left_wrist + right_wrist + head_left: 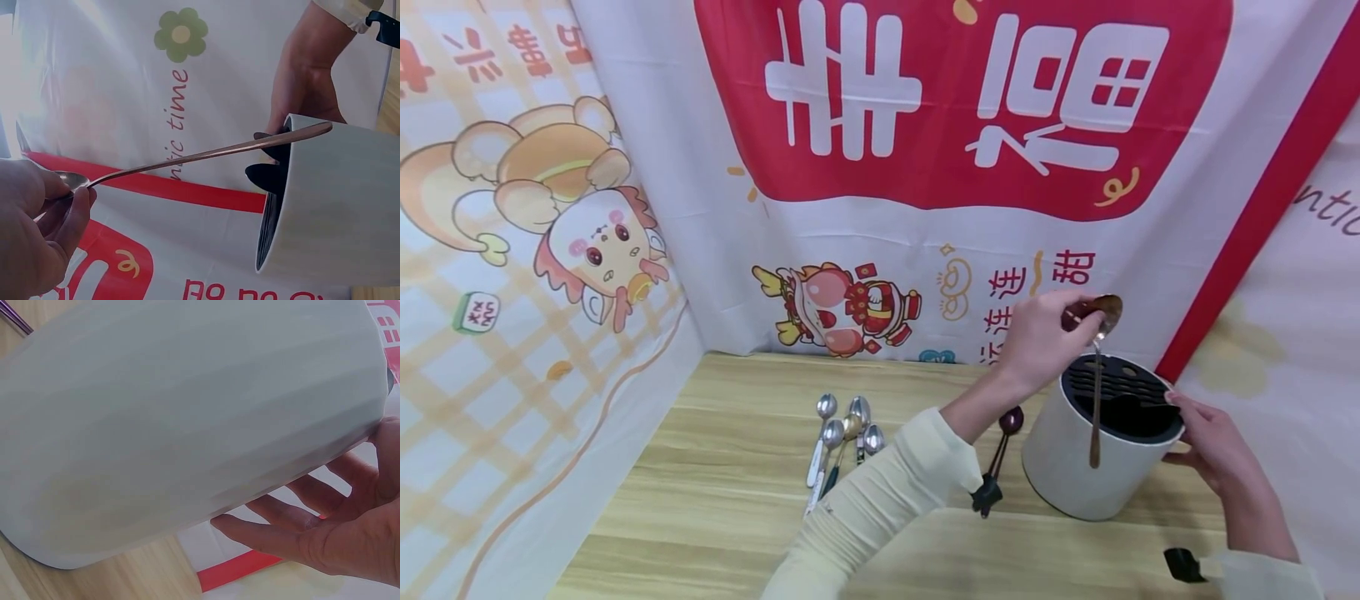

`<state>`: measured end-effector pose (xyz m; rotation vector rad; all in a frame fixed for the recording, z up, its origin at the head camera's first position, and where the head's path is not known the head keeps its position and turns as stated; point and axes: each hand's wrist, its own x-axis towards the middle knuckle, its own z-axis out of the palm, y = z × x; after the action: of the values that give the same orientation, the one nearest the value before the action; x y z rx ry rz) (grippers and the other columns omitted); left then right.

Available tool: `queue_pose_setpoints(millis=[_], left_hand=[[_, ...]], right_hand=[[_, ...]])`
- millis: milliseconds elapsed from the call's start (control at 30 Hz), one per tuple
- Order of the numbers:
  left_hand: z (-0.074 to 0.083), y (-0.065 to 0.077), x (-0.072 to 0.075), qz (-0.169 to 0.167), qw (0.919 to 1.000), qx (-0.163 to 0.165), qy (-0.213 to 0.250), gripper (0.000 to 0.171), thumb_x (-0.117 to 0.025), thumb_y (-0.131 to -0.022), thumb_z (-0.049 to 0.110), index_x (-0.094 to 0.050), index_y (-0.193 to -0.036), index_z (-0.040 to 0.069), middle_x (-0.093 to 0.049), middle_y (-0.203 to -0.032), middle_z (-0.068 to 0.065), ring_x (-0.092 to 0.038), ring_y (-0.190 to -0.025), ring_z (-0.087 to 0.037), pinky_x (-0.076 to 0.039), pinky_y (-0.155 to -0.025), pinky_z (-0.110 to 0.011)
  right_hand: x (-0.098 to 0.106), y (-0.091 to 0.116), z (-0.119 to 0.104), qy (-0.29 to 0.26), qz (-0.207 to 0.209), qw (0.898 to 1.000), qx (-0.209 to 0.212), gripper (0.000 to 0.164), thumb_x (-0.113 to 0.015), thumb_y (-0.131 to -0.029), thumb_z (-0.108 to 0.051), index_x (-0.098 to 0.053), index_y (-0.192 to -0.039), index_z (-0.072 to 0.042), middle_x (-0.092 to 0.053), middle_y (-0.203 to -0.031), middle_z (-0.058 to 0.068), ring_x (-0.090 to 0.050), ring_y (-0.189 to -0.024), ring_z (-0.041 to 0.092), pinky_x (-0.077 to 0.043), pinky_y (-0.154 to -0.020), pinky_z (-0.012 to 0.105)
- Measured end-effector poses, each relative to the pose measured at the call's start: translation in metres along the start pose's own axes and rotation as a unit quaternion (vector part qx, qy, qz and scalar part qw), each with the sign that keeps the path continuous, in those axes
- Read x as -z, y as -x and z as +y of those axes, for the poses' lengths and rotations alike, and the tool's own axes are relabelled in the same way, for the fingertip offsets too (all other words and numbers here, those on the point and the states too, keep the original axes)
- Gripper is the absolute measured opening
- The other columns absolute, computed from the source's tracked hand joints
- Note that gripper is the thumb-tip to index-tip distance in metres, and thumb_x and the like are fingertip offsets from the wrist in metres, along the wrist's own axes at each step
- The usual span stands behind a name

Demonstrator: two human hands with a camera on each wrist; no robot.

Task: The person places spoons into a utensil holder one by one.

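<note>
Copper spoon (1097, 392) hung over slotted white holder (1075, 467)

Left hand (1037, 337) pinched its bowl; right hand (1213, 450) cupped the holder's rim, fingers relaxed.

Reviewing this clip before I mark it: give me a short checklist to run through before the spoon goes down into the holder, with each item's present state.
1. Left hand pinches the copper spoon by its bowl: ok.
2. Handle points down at the holder: ok.
3. Handle tip over a slot in the black slotted lid: cannot tell.
4. Right hand steadies the white utensil holder: ok.
5. Holder flat on the wooden table: not ok, tilted.
</note>
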<state>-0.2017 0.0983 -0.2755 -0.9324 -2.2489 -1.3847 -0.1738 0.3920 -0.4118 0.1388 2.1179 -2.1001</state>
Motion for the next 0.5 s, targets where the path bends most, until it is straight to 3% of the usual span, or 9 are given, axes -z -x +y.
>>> queue_pose_setpoints(millis=[267, 500], left_hand=[[0.006, -0.006, -0.004, 0.035, 0.998, -0.051, -0.013, 0.025, -0.065, -0.096, 0.015, -0.07, -0.12, 0.007, -0.074, -0.11, -0.005, -0.066, -0.089, -0.001, -0.046, -0.076, 0.0], [0.007, -0.008, -0.011, 0.053, 0.9961, -0.067, -0.022, 0.024, -0.065, -0.096, 0.015, -0.07, -0.118, 0.006, -0.075, -0.112, -0.005, -0.068, -0.094, -0.003, -0.046, -0.079, 0.0]], right_hand=[[0.001, -0.002, -0.002, 0.009, 0.007, 1.0, -0.003, 0.035, -0.044, -0.106, -0.035, -0.071, -0.087, -0.046, -0.069, -0.086, -0.024, -0.067, -0.077, 0.0, -0.061, -0.061, 0.038], [0.002, -0.001, -0.001, 0.027, 0.011, 1.0, -0.011, 0.033, -0.044, -0.106, -0.039, -0.069, -0.086, -0.048, -0.068, -0.086, -0.025, -0.066, -0.078, -0.001, -0.062, -0.063, 0.04]])
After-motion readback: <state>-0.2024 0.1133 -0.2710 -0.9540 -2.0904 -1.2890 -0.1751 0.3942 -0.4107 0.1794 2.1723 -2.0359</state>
